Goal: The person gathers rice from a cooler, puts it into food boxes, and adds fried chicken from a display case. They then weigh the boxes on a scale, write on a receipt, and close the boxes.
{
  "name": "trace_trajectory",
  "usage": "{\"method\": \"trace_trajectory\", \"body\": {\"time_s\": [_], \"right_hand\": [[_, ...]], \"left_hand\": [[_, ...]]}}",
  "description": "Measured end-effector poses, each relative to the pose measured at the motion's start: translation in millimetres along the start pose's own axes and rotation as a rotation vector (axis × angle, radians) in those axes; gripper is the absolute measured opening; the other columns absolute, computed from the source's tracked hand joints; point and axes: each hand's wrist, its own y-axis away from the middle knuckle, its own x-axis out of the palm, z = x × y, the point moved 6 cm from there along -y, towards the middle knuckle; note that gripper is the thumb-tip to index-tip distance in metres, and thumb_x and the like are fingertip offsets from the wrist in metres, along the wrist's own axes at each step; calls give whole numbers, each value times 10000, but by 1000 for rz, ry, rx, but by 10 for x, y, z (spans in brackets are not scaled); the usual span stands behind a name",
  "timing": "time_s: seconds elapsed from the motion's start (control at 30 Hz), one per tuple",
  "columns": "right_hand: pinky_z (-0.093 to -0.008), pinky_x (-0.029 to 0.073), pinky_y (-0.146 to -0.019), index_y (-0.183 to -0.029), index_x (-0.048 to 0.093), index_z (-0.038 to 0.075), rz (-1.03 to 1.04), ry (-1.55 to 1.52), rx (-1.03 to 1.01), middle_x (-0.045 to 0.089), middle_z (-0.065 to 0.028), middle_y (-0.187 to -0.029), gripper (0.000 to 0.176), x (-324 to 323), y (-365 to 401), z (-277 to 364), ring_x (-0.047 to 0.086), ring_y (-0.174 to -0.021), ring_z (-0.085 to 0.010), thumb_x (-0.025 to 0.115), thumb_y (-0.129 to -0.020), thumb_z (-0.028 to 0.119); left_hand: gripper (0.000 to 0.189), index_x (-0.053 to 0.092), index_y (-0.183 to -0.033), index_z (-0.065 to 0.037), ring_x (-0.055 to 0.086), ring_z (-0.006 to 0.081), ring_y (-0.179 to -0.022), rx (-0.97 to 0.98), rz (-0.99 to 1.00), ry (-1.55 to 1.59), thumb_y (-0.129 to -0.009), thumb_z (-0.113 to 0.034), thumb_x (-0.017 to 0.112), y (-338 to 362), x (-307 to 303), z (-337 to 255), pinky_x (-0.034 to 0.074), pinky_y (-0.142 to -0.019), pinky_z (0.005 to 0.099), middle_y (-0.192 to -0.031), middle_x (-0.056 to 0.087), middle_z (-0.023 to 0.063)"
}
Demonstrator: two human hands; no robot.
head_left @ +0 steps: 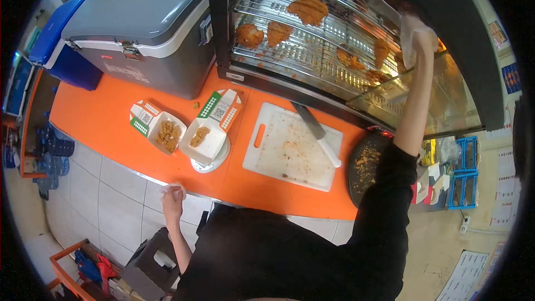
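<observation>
My right hand, in a clear plastic glove, reaches into the open side of the lit glass warmer; its fingers are hidden. Fried pieces lie on the warmer's wire racks. My left hand, also gloved, hangs by the counter's front edge with its fingers curled together; anything in them is too small to name. A white cutting board with crumbs bears a knife. One paper box with some food stands on a round white scale; another filled box is left of it.
A grey cooler and a blue bin stand at the back left. Right of the board is a dark round tray with crumbs, partly behind my right arm. Blue crates are farther right. The orange counter's front edge runs before me.
</observation>
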Motion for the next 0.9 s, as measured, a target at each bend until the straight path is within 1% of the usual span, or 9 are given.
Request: {"method": "trace_trajectory", "body": {"time_s": [0.1,0.23,0.4,0.57,0.77,0.9], "right_hand": [[-337,436,-566,-787,617,-9,-40,-92,2,611,-134,-766,295,34,91,31,589,-702,-253,473,-824,245],[-329,435,-571,-794,617,-11,-125,-174,-2,610,-129,-770,288,114,131,138,587,-705,-245,483,-822,242],[-320,433,-577,-802,617,-13,-302,-220,-21,610,-124,-774,279,304,99,371,583,-709,-235,497,-820,238],[-311,431,-583,-811,618,-15,-432,-316,-26,609,-119,-779,271,437,213,497,580,-713,-225,510,-817,234],[-300,429,-590,-821,618,-18,-501,-390,-28,609,-112,-785,263,573,169,631,576,-717,-213,525,-814,229],[-292,428,-595,-828,618,-19,-525,-448,-34,608,-108,-789,258,547,204,656,573,-720,-205,536,-812,225]], "left_hand": [[213,598,-930,-28,582,355,-850,-12,-11,-12,-809,-196,549,-39,-34,-129,439,-751,408,-881,617,189],[222,598,-927,-38,585,350,-841,-16,14,-41,-812,-219,543,-91,72,-70,440,-753,414,-884,619,183],[245,597,-937,-52,585,343,-858,-16,82,-92,-811,-253,536,-170,154,-167,446,-751,418,-892,620,176],[246,596,-939,-57,586,345,-864,-15,60,-70,-810,-258,537,-172,126,-212,449,-743,425,-890,622,177],[231,603,-925,-55,586,349,-859,-33,62,-80,-805,-244,548,-125,111,-193,451,-742,422,-885,624,178],[232,605,-914,-40,586,348,-861,-42,38,-89,-802,-236,553,-122,91,-175,451,-745,421,-884,625,180]]}}
